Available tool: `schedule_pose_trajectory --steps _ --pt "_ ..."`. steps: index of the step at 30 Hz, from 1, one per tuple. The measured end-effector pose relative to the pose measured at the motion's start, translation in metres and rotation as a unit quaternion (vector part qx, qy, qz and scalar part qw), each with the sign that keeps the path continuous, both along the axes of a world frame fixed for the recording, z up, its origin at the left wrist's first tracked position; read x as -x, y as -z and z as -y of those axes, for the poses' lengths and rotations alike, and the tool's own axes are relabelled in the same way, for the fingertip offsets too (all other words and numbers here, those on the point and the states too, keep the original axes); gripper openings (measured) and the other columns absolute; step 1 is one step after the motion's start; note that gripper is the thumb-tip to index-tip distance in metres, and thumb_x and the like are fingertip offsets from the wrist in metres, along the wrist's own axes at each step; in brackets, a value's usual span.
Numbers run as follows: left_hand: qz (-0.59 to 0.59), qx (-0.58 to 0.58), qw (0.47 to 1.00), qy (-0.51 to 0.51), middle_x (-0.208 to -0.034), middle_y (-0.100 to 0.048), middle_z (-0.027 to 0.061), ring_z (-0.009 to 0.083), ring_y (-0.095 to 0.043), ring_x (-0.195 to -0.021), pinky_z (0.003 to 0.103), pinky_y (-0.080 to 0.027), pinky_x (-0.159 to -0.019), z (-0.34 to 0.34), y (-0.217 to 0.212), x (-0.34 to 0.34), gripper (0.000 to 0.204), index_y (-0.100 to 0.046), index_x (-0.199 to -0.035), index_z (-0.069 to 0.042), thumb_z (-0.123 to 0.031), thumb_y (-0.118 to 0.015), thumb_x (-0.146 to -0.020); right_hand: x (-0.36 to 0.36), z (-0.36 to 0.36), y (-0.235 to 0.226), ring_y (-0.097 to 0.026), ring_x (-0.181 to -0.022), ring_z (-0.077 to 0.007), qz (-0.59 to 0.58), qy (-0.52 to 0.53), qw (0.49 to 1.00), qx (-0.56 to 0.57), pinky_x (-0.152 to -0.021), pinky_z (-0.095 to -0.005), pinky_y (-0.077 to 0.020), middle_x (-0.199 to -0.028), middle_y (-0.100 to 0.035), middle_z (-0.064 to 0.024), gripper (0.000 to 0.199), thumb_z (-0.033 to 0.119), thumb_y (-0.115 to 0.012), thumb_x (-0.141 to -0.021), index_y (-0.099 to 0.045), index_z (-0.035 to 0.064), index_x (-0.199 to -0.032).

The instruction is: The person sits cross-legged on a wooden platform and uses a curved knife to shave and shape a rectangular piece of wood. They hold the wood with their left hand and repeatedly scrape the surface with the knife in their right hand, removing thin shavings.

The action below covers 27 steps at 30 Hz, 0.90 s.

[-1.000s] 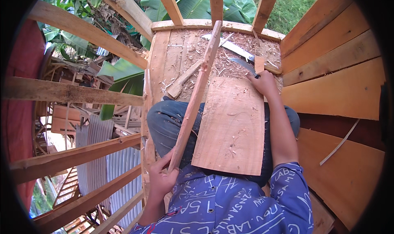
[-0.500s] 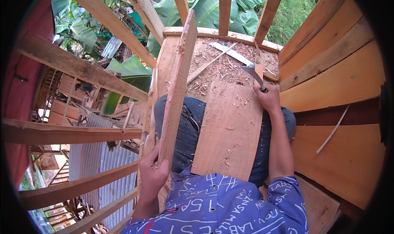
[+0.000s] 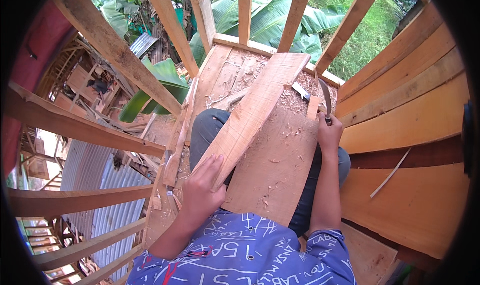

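Note:
My left hand point(image 3: 204, 186) is closed on the near end of a long wooden plank point(image 3: 260, 105), fingers over its broad face. The plank slants away to the upper right, its far end over the shavings. In my right hand point(image 3: 330, 131) is a curved knife point(image 3: 326, 96), gripped by its dark handle with the blade pointing up and away. Across my lap lies a wide wooden board point(image 3: 272, 170) dotted with shavings. Just left of the knife is a small wood block point(image 3: 313, 107). A saw blade point(image 3: 300, 90) shows partly beyond the plank, which hides the rest.
Wooden posts point(image 3: 245, 15) form an open railing ahead and to the left. Plank walling point(image 3: 400, 130) stands close on my right. Wood shavings point(image 3: 252, 65) litter the floor in front. Corrugated metal sheets point(image 3: 107, 185) lie lower down, past the left railing.
The plank has turned from on edge to broad face up, its far end swinging right over the saw. My right hand has shifted slightly, and the knife now points more upright. The view has shifted.

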<state>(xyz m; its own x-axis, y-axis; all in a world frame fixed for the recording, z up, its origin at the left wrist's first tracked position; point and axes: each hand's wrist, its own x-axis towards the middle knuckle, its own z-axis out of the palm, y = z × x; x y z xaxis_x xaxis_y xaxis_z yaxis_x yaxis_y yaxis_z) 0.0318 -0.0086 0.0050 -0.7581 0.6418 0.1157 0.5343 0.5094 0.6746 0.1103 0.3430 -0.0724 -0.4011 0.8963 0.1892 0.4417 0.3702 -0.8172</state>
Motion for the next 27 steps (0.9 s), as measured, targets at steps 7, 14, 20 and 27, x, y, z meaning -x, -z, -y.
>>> schedule_pose_trajectory --steps 7,14,20,27 --pt "0.061 0.037 0.997 0.005 -0.138 -0.049 0.0236 0.0386 -0.042 -0.133 0.049 -0.029 -0.111 -0.010 0.013 0.008 0.070 -0.054 -0.132 -0.005 -0.006 -0.064 -0.063 -0.015 0.041 -0.005 -0.037 -0.052 -0.0073 -0.072 -0.114 0.990 -0.028 -0.046 -0.0296 -0.0281 -0.054 -0.039 0.0029 0.041 0.030 -0.065 -0.092 -0.055 -0.0009 -0.067" --pt "0.125 0.062 0.990 0.019 -0.147 -0.039 0.0212 0.0415 -0.027 -0.141 0.063 -0.014 -0.112 -0.015 0.024 0.016 0.076 -0.049 -0.139 -0.012 -0.009 -0.065 -0.065 -0.017 0.098 -0.011 -0.050 -0.044 -0.0274 0.081 -0.322 0.943 -0.010 -0.046 -0.0364 -0.0394 -0.052 -0.049 -0.0128 0.051 0.045 -0.075 -0.078 -0.054 0.0013 -0.062" --pt "0.149 0.062 0.987 0.025 -0.148 -0.038 0.0222 0.0418 -0.026 -0.142 0.063 -0.013 -0.112 -0.019 0.028 0.023 0.078 -0.050 -0.139 -0.011 -0.009 -0.068 -0.064 -0.003 0.110 -0.021 -0.048 -0.044 -0.0316 0.193 -0.287 0.934 -0.084 -0.044 -0.0373 -0.0371 -0.050 -0.045 -0.0156 0.059 0.053 -0.074 -0.074 -0.049 0.0021 -0.059" --pt "0.147 0.063 0.987 0.035 -0.149 -0.036 0.0247 0.0441 -0.024 -0.142 0.061 -0.012 -0.112 -0.025 0.025 0.026 0.079 -0.050 -0.138 -0.006 -0.006 -0.067 -0.061 0.006 0.089 -0.018 -0.050 -0.042 -0.0274 0.213 -0.245 0.926 -0.194 -0.041 -0.0359 -0.0372 -0.048 -0.047 -0.0094 0.064 0.065 -0.073 -0.068 -0.049 0.0060 -0.057"
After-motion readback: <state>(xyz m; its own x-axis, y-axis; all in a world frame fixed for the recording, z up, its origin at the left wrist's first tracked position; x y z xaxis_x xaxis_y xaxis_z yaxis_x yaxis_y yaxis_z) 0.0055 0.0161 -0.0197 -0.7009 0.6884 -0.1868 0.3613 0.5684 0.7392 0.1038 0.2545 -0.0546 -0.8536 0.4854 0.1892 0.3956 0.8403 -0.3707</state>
